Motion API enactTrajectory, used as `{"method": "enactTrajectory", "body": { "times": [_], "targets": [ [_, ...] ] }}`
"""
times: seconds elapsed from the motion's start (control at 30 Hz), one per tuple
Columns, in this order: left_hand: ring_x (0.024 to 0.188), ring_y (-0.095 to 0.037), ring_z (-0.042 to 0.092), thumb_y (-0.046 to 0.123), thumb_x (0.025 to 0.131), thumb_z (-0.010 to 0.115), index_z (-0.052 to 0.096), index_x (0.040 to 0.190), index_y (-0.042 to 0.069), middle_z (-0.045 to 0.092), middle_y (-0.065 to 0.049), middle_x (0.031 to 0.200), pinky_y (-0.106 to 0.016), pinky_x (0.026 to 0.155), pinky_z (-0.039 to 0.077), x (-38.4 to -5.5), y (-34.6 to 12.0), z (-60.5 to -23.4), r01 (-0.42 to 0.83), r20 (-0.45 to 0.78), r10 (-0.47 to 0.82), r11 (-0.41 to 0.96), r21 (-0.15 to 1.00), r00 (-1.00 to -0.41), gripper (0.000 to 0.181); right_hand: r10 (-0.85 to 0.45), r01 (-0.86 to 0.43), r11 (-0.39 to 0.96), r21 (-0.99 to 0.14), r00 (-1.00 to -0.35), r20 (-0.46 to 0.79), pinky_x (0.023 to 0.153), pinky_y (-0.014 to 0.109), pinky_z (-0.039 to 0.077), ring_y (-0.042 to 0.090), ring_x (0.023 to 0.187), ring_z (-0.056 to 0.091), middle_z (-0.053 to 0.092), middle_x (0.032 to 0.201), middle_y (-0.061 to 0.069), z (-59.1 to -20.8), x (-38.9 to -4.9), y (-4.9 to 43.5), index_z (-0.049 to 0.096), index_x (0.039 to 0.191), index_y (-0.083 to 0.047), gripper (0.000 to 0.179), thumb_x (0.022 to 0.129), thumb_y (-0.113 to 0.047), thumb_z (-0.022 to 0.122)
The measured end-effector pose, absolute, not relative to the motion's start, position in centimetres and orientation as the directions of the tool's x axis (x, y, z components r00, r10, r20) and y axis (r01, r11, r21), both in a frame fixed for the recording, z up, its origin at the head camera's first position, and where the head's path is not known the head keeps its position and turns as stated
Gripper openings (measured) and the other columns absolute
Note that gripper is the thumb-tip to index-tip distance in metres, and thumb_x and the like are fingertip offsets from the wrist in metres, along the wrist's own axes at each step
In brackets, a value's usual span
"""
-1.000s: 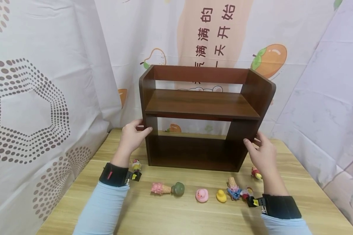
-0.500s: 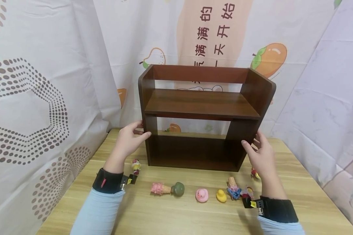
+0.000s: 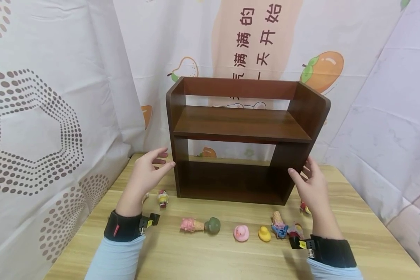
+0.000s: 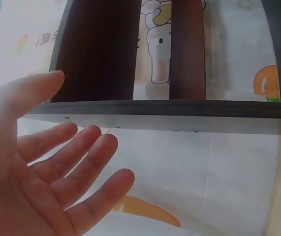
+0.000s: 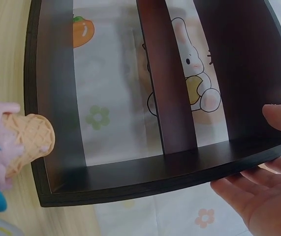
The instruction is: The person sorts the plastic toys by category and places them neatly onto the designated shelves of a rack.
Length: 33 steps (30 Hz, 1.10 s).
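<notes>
My feed gives me a curtained-off recording corner; what building holds it, I cannot tell. A cloth [image 3: 203, 39] with fruit prints [image 3: 324, 70] and lettering [image 3: 243, 39] hangs at twelve o'clock, a white curtain [image 3: 38, 132] with a dotted hexagon at nine, a pale sheet [image 3: 388, 147] at three. They screen a wood-grain table [image 3: 231, 258], and wrist cameras [image 3: 149, 221] sit at seven and five.

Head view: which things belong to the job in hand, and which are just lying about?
In the job, judging by the hands:
- brown shelf
- right hand, holding its right side
- left hand, beside its left side

Apparently just lying about, untouched:
- pink duck
- yellow duck
- green toy
- pink ice-cream toy
- blue toy
</notes>
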<state>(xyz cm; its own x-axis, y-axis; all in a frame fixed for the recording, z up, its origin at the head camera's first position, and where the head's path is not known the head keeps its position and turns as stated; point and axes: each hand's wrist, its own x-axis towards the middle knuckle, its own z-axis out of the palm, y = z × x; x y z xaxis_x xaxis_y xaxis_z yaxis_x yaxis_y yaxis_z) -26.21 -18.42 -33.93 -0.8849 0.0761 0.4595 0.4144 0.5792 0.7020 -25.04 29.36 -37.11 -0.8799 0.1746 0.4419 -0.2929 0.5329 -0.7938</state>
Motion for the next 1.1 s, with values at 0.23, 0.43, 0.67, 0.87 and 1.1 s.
{"method": "enactTrajectory", "body": {
  "times": [0.23,0.43,0.67,0.87,1.1],
  "targets": [
    [0.106,-0.033,0.068,0.022,0.093,0.077,0.062,0.137,0.003,0.07,-0.015,0.119,-0.05,0.087,0.057,-25.4,-19.1,-34.1,0.435,0.511,0.046,0.593,0.677,-0.859,0.051,0.166,-0.286,0.548,-0.786,-0.884,0.438,0.1,0.062,0.042,0.049,0.134,0.046,0.042,0.155,0.023,-37.4,-24.9,29.6,0.027,0.162,-0.013,0.075,0.1,-0.027,0.067],
    [0.105,-0.033,0.068,0.023,0.093,0.077,0.062,0.137,0.003,0.07,-0.015,0.119,-0.05,0.084,0.057,-25.1,-19.9,-33.6,0.43,0.545,0.031,0.652,0.624,-0.838,0.051,0.167,-0.282,0.567,-0.774,-0.881,0.443,0.099,0.063,0.042,0.049,0.134,0.046,0.042,0.153,0.026,-37.3,-25.2,29.9,0.026,0.162,-0.012,0.074,0.101,-0.023,0.066],
    [0.106,-0.037,0.067,0.03,0.094,0.075,0.061,0.137,0.002,0.068,-0.017,0.121,-0.053,0.088,0.055,-25.1,-21.3,-33.8,0.388,0.504,0.028,0.676,0.627,-0.863,0.053,0.144,-0.28,0.609,-0.742,-0.881,0.45,0.097,0.064,0.044,0.051,0.13,0.05,0.045,0.149,0.03,-37.9,-25.6,30.4,0.028,0.161,-0.009,0.069,0.102,-0.013,0.062],
    [0.108,-0.04,0.065,0.036,0.096,0.072,0.059,0.139,0.003,0.067,-0.019,0.124,-0.055,0.091,0.054,-25.4,-22.5,-34.0,0.361,0.469,0.034,0.688,0.63,-0.883,0.056,0.143,-0.281,0.632,-0.723,-0.874,0.465,0.098,0.059,0.043,0.05,0.129,0.051,0.046,0.149,0.03,-38.2,-26.0,30.6,0.029,0.161,-0.01,0.067,0.102,-0.012,0.06],
    [0.116,-0.042,0.062,0.038,0.097,0.07,0.058,0.141,0.002,0.066,-0.021,0.126,-0.059,0.095,0.05,-25.5,-23.9,-34.0,0.292,0.39,0.048,0.747,0.597,-0.92,0.058,0.133,-0.288,0.631,-0.72,-0.874,0.467,0.096,0.059,0.044,0.051,0.127,0.053,0.046,0.149,0.03,-38.3,-26.1,30.6,0.03,0.161,-0.011,0.067,0.102,-0.012,0.062]
  ]
}}
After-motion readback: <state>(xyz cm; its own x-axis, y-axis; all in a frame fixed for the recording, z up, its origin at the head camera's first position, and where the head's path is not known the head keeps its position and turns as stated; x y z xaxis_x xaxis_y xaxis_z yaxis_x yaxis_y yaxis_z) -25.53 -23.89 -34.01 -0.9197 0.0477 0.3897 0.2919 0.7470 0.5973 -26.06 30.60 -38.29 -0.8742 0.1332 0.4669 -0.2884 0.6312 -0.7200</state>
